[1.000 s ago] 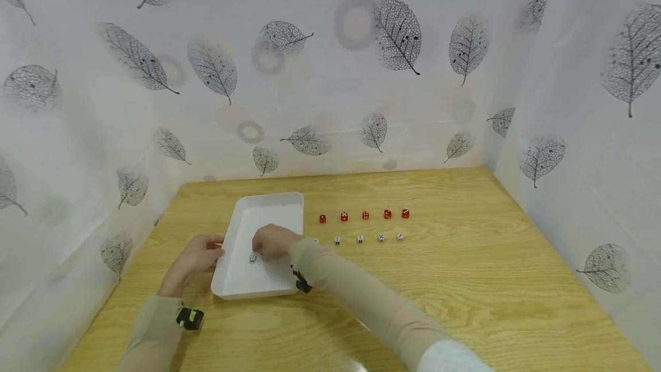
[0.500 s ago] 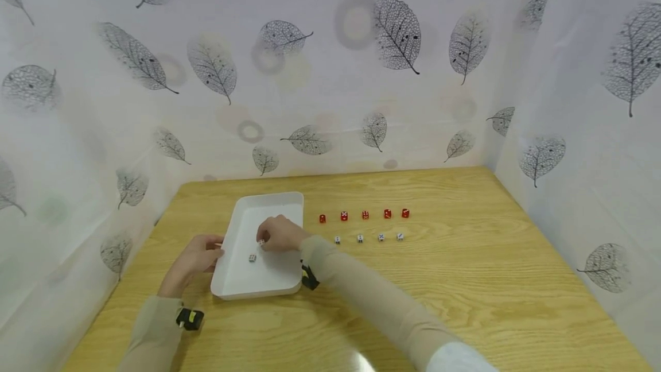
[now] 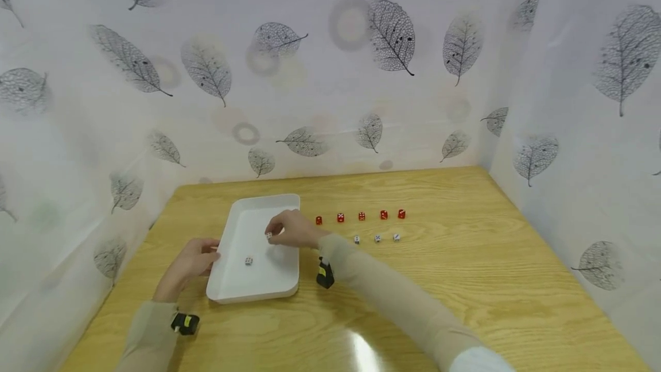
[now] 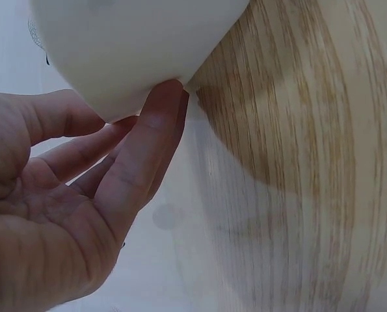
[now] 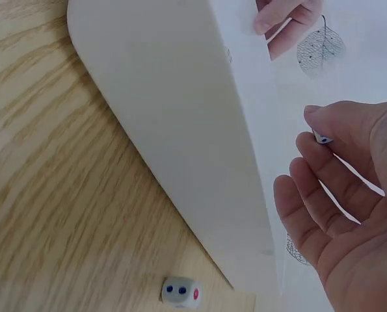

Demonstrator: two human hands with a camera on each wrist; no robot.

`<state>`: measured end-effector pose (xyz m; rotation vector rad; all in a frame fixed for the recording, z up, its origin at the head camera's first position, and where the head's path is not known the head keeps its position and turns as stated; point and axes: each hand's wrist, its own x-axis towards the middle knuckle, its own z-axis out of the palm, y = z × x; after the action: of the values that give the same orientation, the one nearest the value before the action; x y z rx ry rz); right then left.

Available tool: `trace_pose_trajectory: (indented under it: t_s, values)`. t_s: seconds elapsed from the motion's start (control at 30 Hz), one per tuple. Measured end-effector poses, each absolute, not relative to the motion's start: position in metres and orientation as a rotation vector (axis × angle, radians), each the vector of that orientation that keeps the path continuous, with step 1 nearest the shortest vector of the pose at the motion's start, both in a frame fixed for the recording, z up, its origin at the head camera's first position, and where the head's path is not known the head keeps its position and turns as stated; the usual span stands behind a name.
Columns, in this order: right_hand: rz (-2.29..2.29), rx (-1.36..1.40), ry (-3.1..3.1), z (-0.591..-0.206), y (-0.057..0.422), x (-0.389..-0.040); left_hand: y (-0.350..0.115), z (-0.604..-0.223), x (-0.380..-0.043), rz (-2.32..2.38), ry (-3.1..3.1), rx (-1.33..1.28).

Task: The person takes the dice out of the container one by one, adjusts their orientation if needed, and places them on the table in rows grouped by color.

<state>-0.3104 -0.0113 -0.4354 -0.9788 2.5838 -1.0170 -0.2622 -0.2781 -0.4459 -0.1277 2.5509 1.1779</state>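
My right hand point(image 3: 295, 229) is over the right part of a shallow white tray point(image 3: 222, 281). Between its thumb and index finger it pinches a small white die point(image 5: 322, 138), and the other fingers are loosely bent. Another white die point(image 3: 248, 261) lies on the tray floor, left of and nearer than that hand. At the tray's left side, my left hand point(image 3: 191, 260) grips the edge. In the left wrist view its thumb meets the tray wall point(image 4: 128, 58) while the fingertips press on it from the other side.
Right of the tray, several red dice point(image 3: 362, 216) form a row on the wooden table point(image 3: 465, 257). A nearer row holds white dice point(image 3: 377, 238), partly hidden by the right wrist. One white die point(image 5: 180, 292) sits beside the tray wall. Leaf-patterned sheets point(image 3: 330, 96) enclose the table.
My right hand has moved right and away from me across the tray, carrying the pinched die away from the one left lying there. The left hand keeps its place at the tray edge.
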Motion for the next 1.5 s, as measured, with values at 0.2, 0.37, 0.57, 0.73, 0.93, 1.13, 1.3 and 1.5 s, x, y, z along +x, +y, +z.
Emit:
trace_pose_trajectory:
  t_s: [0.2, 0.37, 0.57, 0.73, 0.93, 1.13, 1.3, 1.5]
  values:
    - [-1.086, -0.980, 2.582, -0.430, 0.003, -0.302, -0.281, -0.447, -0.261, 1.165, 2.558, -0.129]
    - [-1.102, -0.972, 2.590, -0.433, 0.013, -0.299, -0.282, -0.447, -0.260, 1.163, 2.558, -0.132]
    - [-1.173, -0.954, 2.602, -0.440, 0.032, -0.300, -0.282, -0.446, -0.259, 1.169, 2.572, -0.135]
    - [-1.247, -0.965, 2.589, -0.442, 0.054, -0.299, -0.282, -0.446, -0.260, 1.173, 2.574, -0.127]
    - [-1.212, -0.892, 2.624, -0.449, 0.082, -0.295, -0.282, -0.447, -0.261, 1.178, 2.566, -0.138]
    - [-1.179, -0.849, 2.669, -0.462, 0.110, -0.297, -0.282, -0.449, -0.260, 1.175, 2.571, -0.144]
    - [-1.138, -0.730, 2.701, -0.466, 0.132, -0.295, -0.281, -0.449, -0.261, 1.181, 2.573, -0.137]
    - [-1.189, -0.570, 2.707, -0.466, 0.161, -0.292, -0.281, -0.450, -0.262, 1.178, 2.573, -0.123]
